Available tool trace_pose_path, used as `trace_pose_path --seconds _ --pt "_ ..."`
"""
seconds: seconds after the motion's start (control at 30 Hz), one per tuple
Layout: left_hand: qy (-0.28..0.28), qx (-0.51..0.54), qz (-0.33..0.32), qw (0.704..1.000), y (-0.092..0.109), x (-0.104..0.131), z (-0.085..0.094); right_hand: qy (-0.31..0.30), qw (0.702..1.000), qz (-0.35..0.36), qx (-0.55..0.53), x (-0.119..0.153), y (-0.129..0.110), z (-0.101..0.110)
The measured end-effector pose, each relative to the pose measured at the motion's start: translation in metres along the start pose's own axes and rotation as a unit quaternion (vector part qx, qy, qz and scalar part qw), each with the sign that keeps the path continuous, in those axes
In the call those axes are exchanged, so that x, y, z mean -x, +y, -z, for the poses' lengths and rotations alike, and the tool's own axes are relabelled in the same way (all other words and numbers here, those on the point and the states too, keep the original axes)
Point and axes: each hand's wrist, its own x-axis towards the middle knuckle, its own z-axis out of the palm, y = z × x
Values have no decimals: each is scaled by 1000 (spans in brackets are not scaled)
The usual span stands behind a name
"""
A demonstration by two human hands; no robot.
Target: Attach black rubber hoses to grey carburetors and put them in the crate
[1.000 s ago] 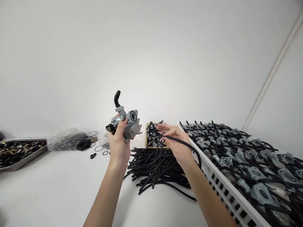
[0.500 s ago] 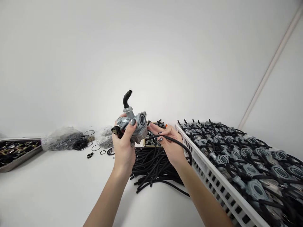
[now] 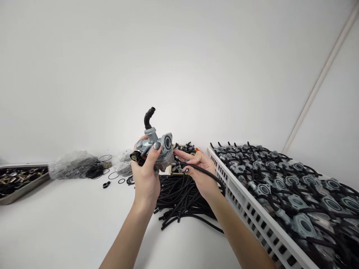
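A silver carburetor (image 3: 161, 158) with a bent black rubber boot (image 3: 148, 117) on top is held up above the table. My left hand (image 3: 146, 172) is closed around it, the thumb pressed on its body near the round flange opening. My right hand (image 3: 202, 172) pinches a black rubber hose (image 3: 203, 170) between thumb and fingers, beside the carburetor's right side. The hose curves back over my right wrist. Its front end points at the carburetor; whether it touches cannot be made out. More loose black hoses (image 3: 182, 201) lie in a pile underneath.
At right, a white plastic basket (image 3: 252, 201) holds many carburetors with hoses. Behind my hands sits a box of small metal parts (image 3: 178, 168). To the left are plastic bags (image 3: 74, 164), black O-rings (image 3: 121, 181) and a metal tray (image 3: 25, 186) of small parts.
Both hands have shifted slightly left with the carburetor and hose. My right forefinger now stretches straighter toward the carburetor's side.
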Motion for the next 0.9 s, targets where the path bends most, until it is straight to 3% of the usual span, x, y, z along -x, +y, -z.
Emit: trace_pose_path --seconds 0.9 --pt "15 -31 -36 999 -2 6 -5 5 998 -12 -62 1 5 -8"
